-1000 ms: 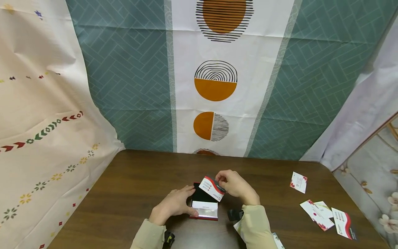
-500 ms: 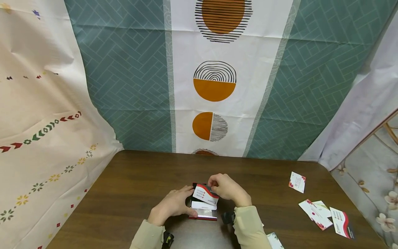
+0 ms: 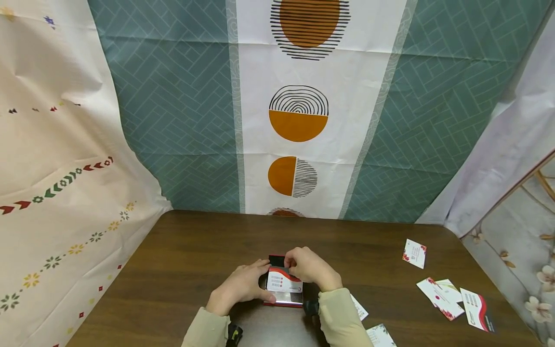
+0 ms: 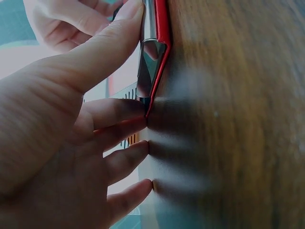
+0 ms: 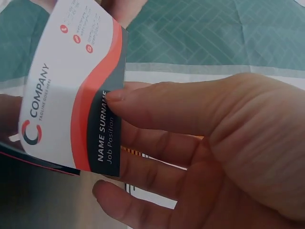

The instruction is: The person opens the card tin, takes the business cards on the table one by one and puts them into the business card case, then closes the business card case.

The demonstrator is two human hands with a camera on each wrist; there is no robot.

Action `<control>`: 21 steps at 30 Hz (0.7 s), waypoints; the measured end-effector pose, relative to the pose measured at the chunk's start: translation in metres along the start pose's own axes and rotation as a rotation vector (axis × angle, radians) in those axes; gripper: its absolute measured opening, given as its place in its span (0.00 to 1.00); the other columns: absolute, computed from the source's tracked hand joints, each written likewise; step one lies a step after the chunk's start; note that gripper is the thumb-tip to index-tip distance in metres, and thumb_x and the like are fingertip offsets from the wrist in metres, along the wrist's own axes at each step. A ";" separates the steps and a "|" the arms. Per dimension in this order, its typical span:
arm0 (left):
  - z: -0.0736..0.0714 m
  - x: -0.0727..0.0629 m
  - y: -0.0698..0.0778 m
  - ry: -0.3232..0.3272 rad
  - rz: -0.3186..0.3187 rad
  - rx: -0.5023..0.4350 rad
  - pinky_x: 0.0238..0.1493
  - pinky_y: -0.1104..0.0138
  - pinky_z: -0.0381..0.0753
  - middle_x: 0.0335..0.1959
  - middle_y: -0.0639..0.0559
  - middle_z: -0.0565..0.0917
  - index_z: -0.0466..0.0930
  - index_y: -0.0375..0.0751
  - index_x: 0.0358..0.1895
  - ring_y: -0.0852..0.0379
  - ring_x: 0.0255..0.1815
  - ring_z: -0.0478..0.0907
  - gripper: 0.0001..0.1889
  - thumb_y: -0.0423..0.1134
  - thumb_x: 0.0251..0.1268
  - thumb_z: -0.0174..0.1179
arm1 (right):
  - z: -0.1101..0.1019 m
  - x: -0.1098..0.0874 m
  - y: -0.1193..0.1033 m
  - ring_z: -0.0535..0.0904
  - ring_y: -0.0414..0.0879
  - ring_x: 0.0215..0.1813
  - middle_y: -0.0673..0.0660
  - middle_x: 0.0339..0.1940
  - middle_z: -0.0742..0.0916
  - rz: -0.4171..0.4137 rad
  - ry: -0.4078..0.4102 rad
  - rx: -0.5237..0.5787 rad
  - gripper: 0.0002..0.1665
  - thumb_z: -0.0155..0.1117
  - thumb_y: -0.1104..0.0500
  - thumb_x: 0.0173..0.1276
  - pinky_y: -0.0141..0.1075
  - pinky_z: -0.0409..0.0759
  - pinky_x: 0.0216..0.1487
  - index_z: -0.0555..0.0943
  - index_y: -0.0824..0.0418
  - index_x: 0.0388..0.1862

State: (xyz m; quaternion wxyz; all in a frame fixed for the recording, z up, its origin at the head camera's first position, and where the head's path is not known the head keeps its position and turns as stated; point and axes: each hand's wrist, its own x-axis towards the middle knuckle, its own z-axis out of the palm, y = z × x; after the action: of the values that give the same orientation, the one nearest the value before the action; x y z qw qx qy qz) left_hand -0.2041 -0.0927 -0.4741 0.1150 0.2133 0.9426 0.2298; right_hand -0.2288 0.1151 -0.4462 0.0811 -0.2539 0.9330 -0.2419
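A business card case lies open on the table, red outside, with a black-lined lid and a shiny metal holder. My left hand steadies it at its left side. In the left wrist view the thumb lies on the metal edge and the index fingertip touches the lid's far end. Between thumb and fingers my right hand pinches a white, red and dark grey business card by its dark edge. That card lies over the case, its near edge at the metal holder. The white card beneath is hidden.
To the right lie several loose business cards: a floral one at the back, an overlapping floral card and pale card, and a red-and-grey one. Another card lies near the front, beside my right sleeve.
My right hand has brought the card left and toward me, turning it from slanted to nearly square with the case and lowering it to the holder. The left hand stays in place.
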 end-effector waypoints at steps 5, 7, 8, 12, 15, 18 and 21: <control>0.000 0.000 -0.001 -0.012 -0.006 -0.008 0.67 0.41 0.57 0.72 0.45 0.66 0.70 0.38 0.69 0.38 0.71 0.61 0.46 0.60 0.47 0.73 | 0.003 0.000 -0.001 0.72 0.41 0.26 0.48 0.24 0.79 0.000 -0.027 0.012 0.08 0.65 0.70 0.59 0.33 0.73 0.26 0.82 0.58 0.28; 0.000 0.000 -0.001 -0.014 -0.005 -0.004 0.67 0.41 0.57 0.72 0.45 0.66 0.70 0.38 0.69 0.38 0.71 0.61 0.47 0.60 0.47 0.73 | 0.003 0.000 -0.002 0.72 0.41 0.26 0.48 0.24 0.79 0.003 -0.034 0.017 0.08 0.65 0.70 0.59 0.33 0.73 0.25 0.82 0.57 0.28; -0.001 0.000 -0.001 -0.014 -0.004 -0.001 0.67 0.41 0.57 0.72 0.44 0.66 0.70 0.38 0.70 0.38 0.71 0.61 0.47 0.60 0.47 0.73 | 0.003 0.000 -0.002 0.72 0.41 0.26 0.48 0.24 0.79 0.003 -0.037 0.019 0.08 0.66 0.70 0.59 0.33 0.73 0.25 0.82 0.57 0.27; -0.002 0.000 -0.001 -0.009 0.008 0.014 0.67 0.42 0.58 0.72 0.44 0.66 0.70 0.37 0.69 0.40 0.72 0.61 0.47 0.60 0.47 0.73 | 0.005 0.000 -0.003 0.71 0.40 0.24 0.46 0.21 0.78 0.009 -0.048 0.013 0.09 0.67 0.69 0.59 0.32 0.73 0.24 0.82 0.56 0.25; -0.002 -0.001 0.000 -0.011 0.008 0.018 0.67 0.42 0.58 0.72 0.44 0.66 0.70 0.37 0.69 0.41 0.72 0.60 0.47 0.60 0.47 0.73 | 0.007 0.000 -0.002 0.71 0.39 0.23 0.45 0.19 0.78 0.014 -0.062 0.000 0.10 0.67 0.68 0.59 0.31 0.72 0.24 0.82 0.55 0.22; -0.001 -0.001 0.000 -0.013 0.006 0.010 0.68 0.42 0.57 0.73 0.44 0.65 0.69 0.37 0.69 0.41 0.73 0.59 0.47 0.60 0.48 0.73 | 0.008 0.001 -0.002 0.70 0.38 0.22 0.44 0.18 0.77 0.014 -0.070 -0.016 0.11 0.68 0.68 0.58 0.31 0.71 0.23 0.82 0.54 0.21; 0.000 -0.001 0.000 -0.010 0.013 0.004 0.68 0.43 0.57 0.72 0.44 0.66 0.70 0.36 0.69 0.42 0.73 0.59 0.47 0.60 0.47 0.73 | 0.009 -0.001 -0.003 0.70 0.38 0.22 0.44 0.17 0.77 0.024 -0.076 -0.018 0.11 0.68 0.67 0.57 0.31 0.72 0.23 0.82 0.54 0.20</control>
State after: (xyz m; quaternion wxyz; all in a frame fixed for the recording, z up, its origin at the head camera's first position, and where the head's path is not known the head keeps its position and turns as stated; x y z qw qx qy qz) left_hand -0.2035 -0.0929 -0.4738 0.1179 0.2208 0.9411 0.2274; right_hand -0.2242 0.1096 -0.4527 0.1169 -0.2525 0.9343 -0.2227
